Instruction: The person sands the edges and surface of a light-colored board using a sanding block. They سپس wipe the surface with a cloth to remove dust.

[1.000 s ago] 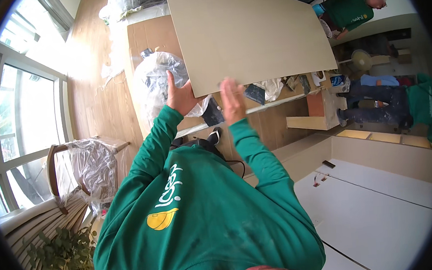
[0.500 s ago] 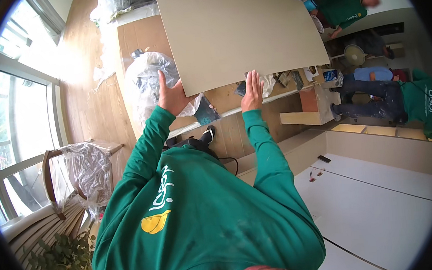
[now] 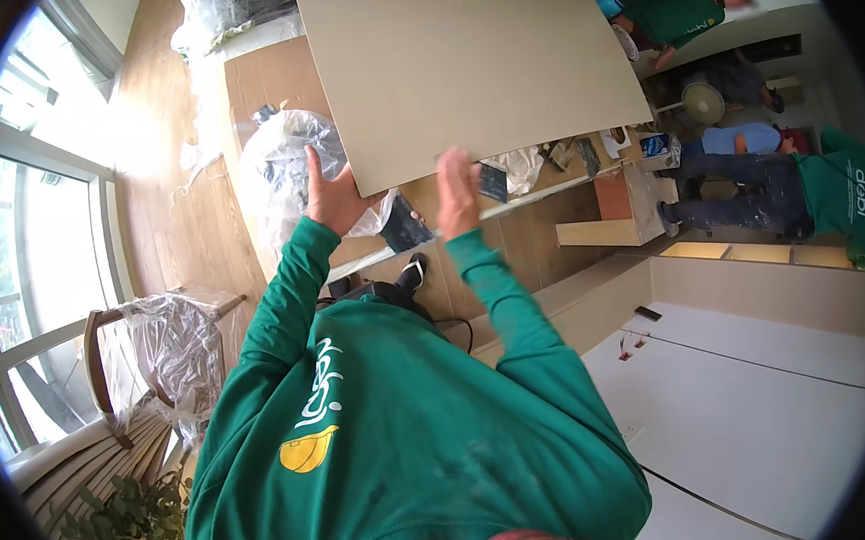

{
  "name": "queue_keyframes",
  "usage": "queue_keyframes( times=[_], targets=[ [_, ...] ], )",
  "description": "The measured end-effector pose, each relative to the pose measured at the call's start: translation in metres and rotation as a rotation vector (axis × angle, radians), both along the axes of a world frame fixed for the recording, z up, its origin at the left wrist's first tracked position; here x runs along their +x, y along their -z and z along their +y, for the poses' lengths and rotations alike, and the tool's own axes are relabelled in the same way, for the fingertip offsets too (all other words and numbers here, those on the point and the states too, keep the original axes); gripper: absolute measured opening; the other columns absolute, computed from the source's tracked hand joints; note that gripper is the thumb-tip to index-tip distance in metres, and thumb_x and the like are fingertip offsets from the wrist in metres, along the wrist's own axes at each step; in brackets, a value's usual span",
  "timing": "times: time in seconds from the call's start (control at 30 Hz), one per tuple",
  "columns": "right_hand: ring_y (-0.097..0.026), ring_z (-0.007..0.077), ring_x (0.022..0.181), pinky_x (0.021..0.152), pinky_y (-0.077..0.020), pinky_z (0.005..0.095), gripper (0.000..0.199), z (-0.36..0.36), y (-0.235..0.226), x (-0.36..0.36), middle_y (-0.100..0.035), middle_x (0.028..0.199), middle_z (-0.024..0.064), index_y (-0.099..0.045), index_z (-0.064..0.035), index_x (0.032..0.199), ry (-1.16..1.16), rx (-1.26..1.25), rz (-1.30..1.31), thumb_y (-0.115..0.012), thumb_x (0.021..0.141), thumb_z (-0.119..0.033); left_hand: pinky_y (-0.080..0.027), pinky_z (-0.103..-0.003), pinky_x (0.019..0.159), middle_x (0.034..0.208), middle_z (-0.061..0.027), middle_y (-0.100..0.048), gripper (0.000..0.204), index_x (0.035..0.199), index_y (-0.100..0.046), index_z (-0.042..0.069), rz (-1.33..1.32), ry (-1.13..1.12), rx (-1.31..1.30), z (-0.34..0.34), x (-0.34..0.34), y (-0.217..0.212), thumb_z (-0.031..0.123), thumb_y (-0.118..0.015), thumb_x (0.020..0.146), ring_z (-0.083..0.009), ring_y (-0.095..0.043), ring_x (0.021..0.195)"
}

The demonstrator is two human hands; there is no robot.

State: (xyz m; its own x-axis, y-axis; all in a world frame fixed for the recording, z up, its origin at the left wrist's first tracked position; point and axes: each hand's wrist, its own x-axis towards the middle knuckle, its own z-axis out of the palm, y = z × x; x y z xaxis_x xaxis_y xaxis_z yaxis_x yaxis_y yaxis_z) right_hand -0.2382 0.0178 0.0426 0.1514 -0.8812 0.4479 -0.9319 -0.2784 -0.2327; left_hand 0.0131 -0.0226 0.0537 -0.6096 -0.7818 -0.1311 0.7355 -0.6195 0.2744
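Observation:
A large beige board (image 3: pixel 478 66) lies over the far work table, its near left corner pointing toward me. Beside that corner is my left hand (image 3: pixel 337 198), thumb stretched away from the board; its other fingers reach to the corner and are partly hidden there. My right hand (image 3: pixel 459 193) is at the board's near edge, blurred by motion, with fingers pointing away from me and nothing visible in them. Behind my left hand is crumpled clear plastic sheeting (image 3: pixel 280 170). A dark flat piece (image 3: pixel 404 224) lies between my hands at the table's near edge.
Cardboard (image 3: pixel 273 75) covers the table's left part. A plastic-wrapped chair (image 3: pixel 173 353) and a plant (image 3: pixel 120 528) stand at left. White panels (image 3: pixel 742 389) fill the lower right. Co-workers are at the right, one in a green top (image 3: pixel 838 191), near a fan (image 3: pixel 702 103).
My right hand has slid left along the board's near edge, closer to my left hand. My left hand stays by the corner. The whole view has shifted slightly.

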Motion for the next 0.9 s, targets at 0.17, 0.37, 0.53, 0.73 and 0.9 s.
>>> queue_keyframes(
  times=[0.17, 0.37, 0.53, 0.73, 0.9],
  targets=[
    [-0.041, 0.0380, 0.149, 0.123, -0.0305, 0.0554, 0.054, 0.042, -0.032, 0.129, -0.046, 0.158, 0.0195, -0.051, 0.0030, 0.148, -0.367, 0.148, -0.075, -0.048, 0.094, 0.000, -0.012, -0.052, 0.128, 0.171, -0.0159, -0.020, 0.133, 0.166, -0.014, 0.005, 0.093, 0.090, 0.047, -0.005, 0.015, 0.010, 0.103, -0.026, 0.076, -0.0327, -0.021, 0.157],
    [-0.054, 0.0362, 0.136, 0.112, -0.0431, 0.0440, 0.055, 0.075, -0.052, 0.072, -0.058, 0.148, 0.0159, -0.063, -0.0008, 0.140, -0.108, 0.023, -0.236, -0.046, 0.089, 0.011, -0.023, -0.048, 0.125, 0.166, -0.0149, -0.034, 0.130, 0.163, -0.027, 0.002, 0.007, 0.112, 0.002, -0.012, 0.024, 0.016, 0.101, -0.022, 0.078, -0.0312, -0.037, 0.150],
    [-0.052, 0.0351, 0.131, 0.113, -0.0385, 0.0470, 0.056, 0.061, -0.045, 0.045, -0.055, 0.150, 0.0120, -0.060, -0.0044, 0.143, -0.014, -0.006, -0.197, -0.055, 0.087, 0.002, -0.034, -0.046, 0.120, 0.155, -0.0107, -0.050, 0.091, 0.158, -0.039, 0.006, -0.272, 0.040, -0.099, -0.006, 0.016, 0.020, 0.076, -0.027, 0.101, -0.0251, -0.047, 0.143],
    [-0.053, 0.0276, 0.128, 0.107, -0.0398, 0.0438, 0.056, 0.040, -0.021, 0.082, -0.058, 0.148, 0.0034, -0.064, -0.0122, 0.142, 0.022, -0.114, -0.049, -0.062, 0.087, -0.004, -0.043, -0.045, 0.115, 0.150, -0.0081, -0.054, 0.060, 0.155, -0.040, 0.009, -0.349, -0.040, -0.108, -0.004, 0.009, 0.025, 0.050, -0.034, 0.112, -0.0229, -0.052, 0.138],
    [-0.054, 0.0261, 0.129, 0.104, -0.0412, 0.0425, 0.055, 0.044, -0.001, 0.119, -0.057, 0.148, 0.0017, -0.063, -0.0117, 0.142, -0.040, -0.066, -0.053, -0.062, 0.087, -0.005, -0.045, -0.042, 0.113, 0.145, -0.0077, -0.059, 0.060, 0.151, -0.046, 0.008, -0.392, -0.032, -0.047, -0.004, 0.005, 0.021, 0.051, -0.034, 0.112, -0.0212, -0.058, 0.129]
  ],
)
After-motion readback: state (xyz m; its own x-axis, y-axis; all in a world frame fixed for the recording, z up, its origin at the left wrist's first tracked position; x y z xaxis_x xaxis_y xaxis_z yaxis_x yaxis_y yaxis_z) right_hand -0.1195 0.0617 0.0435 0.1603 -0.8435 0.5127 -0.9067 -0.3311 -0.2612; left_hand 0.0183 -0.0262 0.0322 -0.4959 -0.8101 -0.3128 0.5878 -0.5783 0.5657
